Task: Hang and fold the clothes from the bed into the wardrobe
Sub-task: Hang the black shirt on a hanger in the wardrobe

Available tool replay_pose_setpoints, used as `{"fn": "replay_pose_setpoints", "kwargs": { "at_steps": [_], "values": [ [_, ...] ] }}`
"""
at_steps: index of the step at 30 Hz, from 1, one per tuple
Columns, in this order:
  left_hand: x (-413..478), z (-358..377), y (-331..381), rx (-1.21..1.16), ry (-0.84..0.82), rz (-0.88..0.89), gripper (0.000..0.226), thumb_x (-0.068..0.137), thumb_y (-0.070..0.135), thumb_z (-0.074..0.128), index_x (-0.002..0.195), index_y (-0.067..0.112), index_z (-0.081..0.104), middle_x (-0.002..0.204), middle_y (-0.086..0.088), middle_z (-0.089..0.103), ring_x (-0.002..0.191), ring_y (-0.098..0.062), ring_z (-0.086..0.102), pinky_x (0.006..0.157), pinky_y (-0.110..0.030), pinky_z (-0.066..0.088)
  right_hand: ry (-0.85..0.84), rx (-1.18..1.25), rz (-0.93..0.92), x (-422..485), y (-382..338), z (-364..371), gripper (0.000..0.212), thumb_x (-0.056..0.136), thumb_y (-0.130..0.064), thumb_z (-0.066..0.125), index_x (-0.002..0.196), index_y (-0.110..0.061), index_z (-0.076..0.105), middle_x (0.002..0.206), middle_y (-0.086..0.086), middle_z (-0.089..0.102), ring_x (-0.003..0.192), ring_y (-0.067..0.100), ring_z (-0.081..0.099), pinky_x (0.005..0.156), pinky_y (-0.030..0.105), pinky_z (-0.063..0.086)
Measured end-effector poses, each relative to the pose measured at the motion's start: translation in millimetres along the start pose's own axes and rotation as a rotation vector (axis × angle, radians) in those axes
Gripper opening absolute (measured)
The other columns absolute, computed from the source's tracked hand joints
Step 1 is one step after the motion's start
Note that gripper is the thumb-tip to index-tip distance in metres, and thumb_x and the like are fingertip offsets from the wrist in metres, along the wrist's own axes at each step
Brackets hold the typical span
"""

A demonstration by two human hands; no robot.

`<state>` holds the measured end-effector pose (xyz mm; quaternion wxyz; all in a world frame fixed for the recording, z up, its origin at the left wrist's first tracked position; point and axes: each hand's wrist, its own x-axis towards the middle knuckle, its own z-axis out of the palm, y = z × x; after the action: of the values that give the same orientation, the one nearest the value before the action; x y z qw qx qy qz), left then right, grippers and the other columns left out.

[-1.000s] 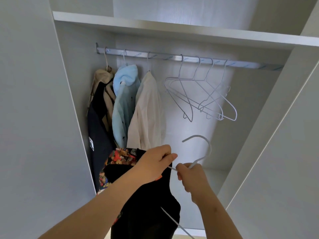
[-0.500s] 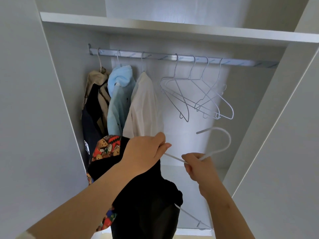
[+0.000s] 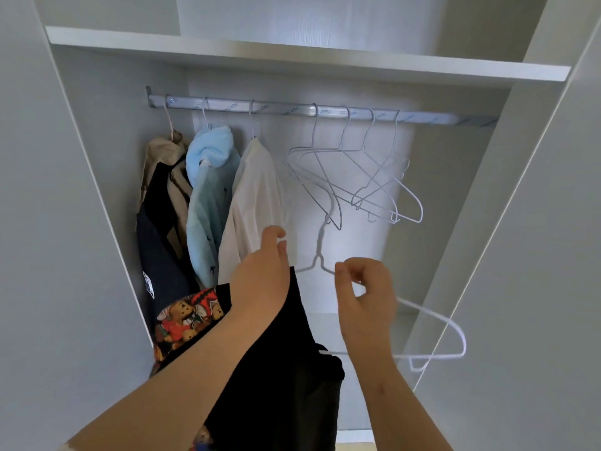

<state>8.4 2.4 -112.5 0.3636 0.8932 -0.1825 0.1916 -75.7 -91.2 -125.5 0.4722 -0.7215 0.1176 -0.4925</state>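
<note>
– Since the white wardrobe (image 3: 107, 131) stands open, what hangs from its metal rail (image 3: 286, 109)?
– At left a beige jacket (image 3: 162, 151), a fluffy blue fleece (image 3: 208, 196) and a smooth white shirt (image 3: 257, 190). Bare wire hangers (image 3: 313, 131) hang to the right.
– And the black top (image 3: 279, 369)?
– It's below the shirt, draped on a thin white hanger (image 3: 318, 252). The raised left hand (image 3: 260, 281) curls round its upper edge. The right hand (image 3: 364, 297) pinches the hanger's other shoulder between thumb and forefinger.

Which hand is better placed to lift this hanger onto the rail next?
Likely the right hand: it pinches the white wire hanger just beside the hook's neck. The left hand holds the black garment at the other shoulder.
</note>
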Motion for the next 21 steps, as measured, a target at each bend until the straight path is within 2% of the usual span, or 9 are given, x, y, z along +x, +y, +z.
{"fn": "replay_pose_setpoints", "kwargs": {
  "at_steps": [2, 5, 8, 10, 13, 15, 17, 19, 21],
  "values": [
    [4, -5, 1, -0.076, 0.013, -0.052, 0.026, 0.100, 0.028, 0.030, 0.122, 0.021, 0.041, 0.062, 0.001, 0.050, 0.069, -0.025, 0.055, 0.062, -0.031, 0.036, -0.023, -0.149, -0.182, -6, -3, 5, 0.011, 0.082, -0.021, 0.056, 0.075, -0.029, 0.059, 0.075, -0.025, 0.055, 0.084, -0.004, 0.045, 0.080, 0.022, 0.037],
    [11, -12, 0, -0.166, -0.001, -0.145, 0.021, 0.100, 0.030, 0.032, 0.116, 0.022, 0.042, 0.075, 0.001, 0.054, 0.079, -0.023, 0.055, 0.069, -0.034, 0.041, -0.050, -0.382, -0.355, -10, -3, 11, 0.020, 0.084, -0.021, 0.052, 0.077, -0.013, 0.069, 0.073, -0.006, 0.066, 0.084, 0.011, 0.052, 0.079, 0.023, 0.031],
    [14, -20, -4, -0.287, -0.039, -0.226, 0.016, 0.099, 0.032, 0.032, 0.109, 0.025, 0.042, 0.076, 0.004, 0.053, 0.077, -0.021, 0.054, 0.073, -0.038, 0.044, -0.389, -0.427, -0.168, -14, -2, 14, 0.027, 0.090, -0.031, 0.047, 0.087, -0.018, 0.070, 0.085, -0.009, 0.067, 0.087, 0.009, 0.044, 0.075, 0.019, 0.021],
    [17, -24, -5, -0.365, -0.081, -0.274, 0.015, 0.098, 0.037, 0.031, 0.105, 0.027, 0.039, 0.076, 0.004, 0.052, 0.072, -0.017, 0.052, 0.074, -0.038, 0.043, -0.571, -0.381, -0.027, -17, 4, 14, 0.026, 0.093, -0.036, 0.049, 0.089, -0.019, 0.068, 0.085, -0.012, 0.060, 0.084, 0.002, 0.041, 0.070, 0.018, 0.024],
    [18, -28, -7, -0.463, -0.128, -0.267, 0.017, 0.096, 0.044, 0.032, 0.099, 0.029, 0.040, 0.087, 0.007, 0.051, 0.080, -0.012, 0.050, 0.078, -0.035, 0.040, -0.649, -0.146, 0.226, -22, 2, 14, 0.027, 0.095, -0.031, 0.044, 0.072, -0.019, 0.052, 0.065, -0.009, 0.051, 0.058, -0.003, 0.049, 0.052, 0.007, 0.035],
    [10, -32, -6, -0.405, -0.069, -0.088, 0.024, 0.091, 0.048, 0.035, 0.097, 0.028, 0.046, 0.097, 0.006, 0.050, 0.084, -0.013, 0.052, 0.074, -0.031, 0.039, -0.596, -0.053, 0.293, -23, 2, 14, 0.030, 0.097, -0.027, 0.040, 0.067, -0.021, 0.041, 0.055, -0.012, 0.042, 0.046, -0.004, 0.043, 0.047, 0.008, 0.035],
    [0, -34, -8, -0.141, 0.055, 0.233, 0.041, 0.084, 0.051, 0.035, 0.105, 0.022, 0.054, 0.102, 0.007, 0.047, 0.073, -0.013, 0.054, 0.060, -0.025, 0.038, -0.576, -0.012, 0.292, -22, 3, 14, 0.030, 0.098, -0.027, 0.039, 0.068, -0.022, 0.041, 0.050, -0.013, 0.045, 0.044, -0.004, 0.042, 0.046, 0.008, 0.034],
    [-3, -36, -11, 0.044, 0.123, 0.476, 0.043, 0.085, 0.041, 0.039, 0.103, 0.009, 0.062, 0.095, -0.005, 0.053, 0.059, -0.018, 0.056, 0.046, -0.022, 0.034, -0.608, 0.028, 0.296, -20, 5, 14, 0.029, 0.097, -0.027, 0.041, 0.069, -0.023, 0.043, 0.050, -0.019, 0.050, 0.046, -0.005, 0.044, 0.047, 0.008, 0.035],
    [-2, -39, -13, 0.119, 0.151, 0.547, 0.037, 0.086, 0.029, 0.041, 0.092, 0.004, 0.067, 0.084, -0.015, 0.058, 0.049, -0.024, 0.055, 0.040, -0.021, 0.035, -0.667, 0.068, 0.324, -20, 8, 14, 0.026, 0.094, -0.030, 0.048, 0.069, -0.025, 0.048, 0.051, -0.020, 0.051, 0.047, -0.004, 0.046, 0.049, 0.010, 0.037]
  ]
}}
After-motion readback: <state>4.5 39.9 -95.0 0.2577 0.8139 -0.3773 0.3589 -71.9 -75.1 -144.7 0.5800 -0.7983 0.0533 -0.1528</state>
